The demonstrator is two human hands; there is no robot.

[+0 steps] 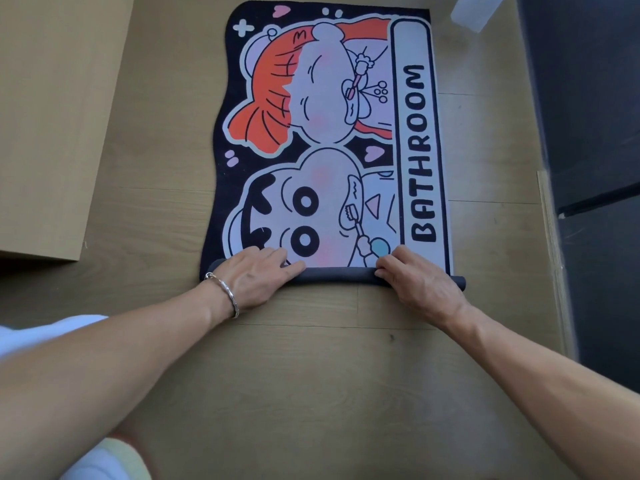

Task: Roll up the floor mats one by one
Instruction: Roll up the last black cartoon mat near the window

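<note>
A cartoon floor mat (325, 133) printed with "BATHROOM" lies flat on the wooden floor, stretching away from me. Its near edge is turned over into a thin dark roll (336, 274) showing the black underside. My left hand (256, 277), with a silver bracelet on the wrist, lies over the left part of the roll, fingers curled over its top onto the printed face. My right hand (412, 278) grips the right part of the roll, fingers curled over it. The roll's right end (459, 282) sticks out past my right hand.
A large light-wood panel (52, 126) sits on the left. A dark cabinet or appliance (595, 133) runs along the right side, with a pale strip (554, 265) at its base. Bare wooden floor (311, 375) lies between me and the mat.
</note>
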